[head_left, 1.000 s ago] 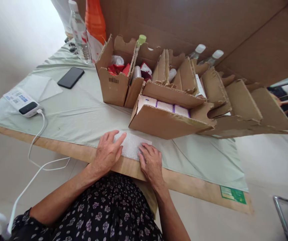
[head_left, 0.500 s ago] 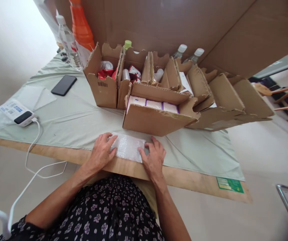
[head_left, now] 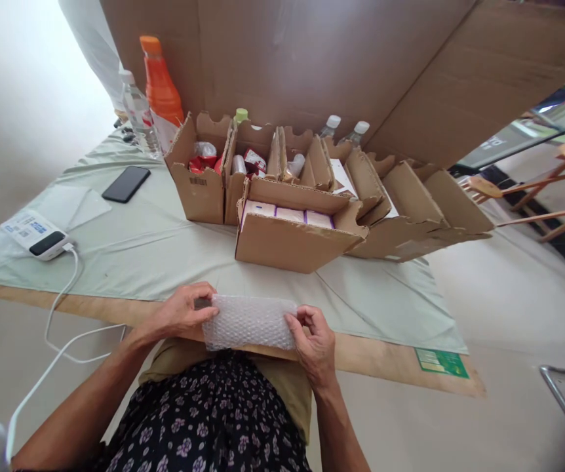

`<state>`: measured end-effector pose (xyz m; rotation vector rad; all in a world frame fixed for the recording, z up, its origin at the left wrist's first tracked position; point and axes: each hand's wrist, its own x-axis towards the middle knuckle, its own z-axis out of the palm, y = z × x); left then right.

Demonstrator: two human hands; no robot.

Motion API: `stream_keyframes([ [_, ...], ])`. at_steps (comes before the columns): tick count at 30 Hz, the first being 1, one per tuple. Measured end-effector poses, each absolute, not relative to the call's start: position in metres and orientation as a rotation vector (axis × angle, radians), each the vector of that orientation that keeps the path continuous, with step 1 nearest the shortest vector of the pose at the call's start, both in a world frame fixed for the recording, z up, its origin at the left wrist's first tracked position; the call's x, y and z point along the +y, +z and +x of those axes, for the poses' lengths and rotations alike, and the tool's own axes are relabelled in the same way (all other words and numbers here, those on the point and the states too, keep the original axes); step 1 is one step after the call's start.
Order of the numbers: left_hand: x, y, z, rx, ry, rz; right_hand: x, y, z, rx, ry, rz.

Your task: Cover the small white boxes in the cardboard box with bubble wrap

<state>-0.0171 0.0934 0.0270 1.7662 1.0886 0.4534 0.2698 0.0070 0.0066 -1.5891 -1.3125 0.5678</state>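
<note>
The wall [head_left: 12, 85] at the left is white and brightly lit, and the floor [head_left: 410, 426] is pale. Behind the table [head_left: 381, 357] stands a large brown cardboard panel [head_left: 238, 59]. At the right are wooden furniture [head_left: 485, 187] and a metal frame [head_left: 546, 380].

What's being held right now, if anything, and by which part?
A piece of bubble wrap: the left grip pinches its left end near the far corner; the right grip holds its right end.
</note>
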Motion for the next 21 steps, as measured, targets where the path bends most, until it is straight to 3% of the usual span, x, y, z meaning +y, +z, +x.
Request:
stream_keyframes([
  [6,0.079,0.059,-0.005,1.120,0.835,1.206,0.023,0.050,0.289,-1.231,1.083,-1.319],
  [8,0.090,0.090,0.004,1.060,0.971,1.248,0.035,0.084,0.297,-1.278,1.016,-1.241],
  [13,0.130,0.148,0.030,0.804,1.270,1.356,0.074,0.146,0.307,-1.339,0.462,-1.075],
  [21,0.138,0.107,0.053,0.831,1.196,1.029,0.090,0.137,0.314,-1.345,0.482,-1.091],
])
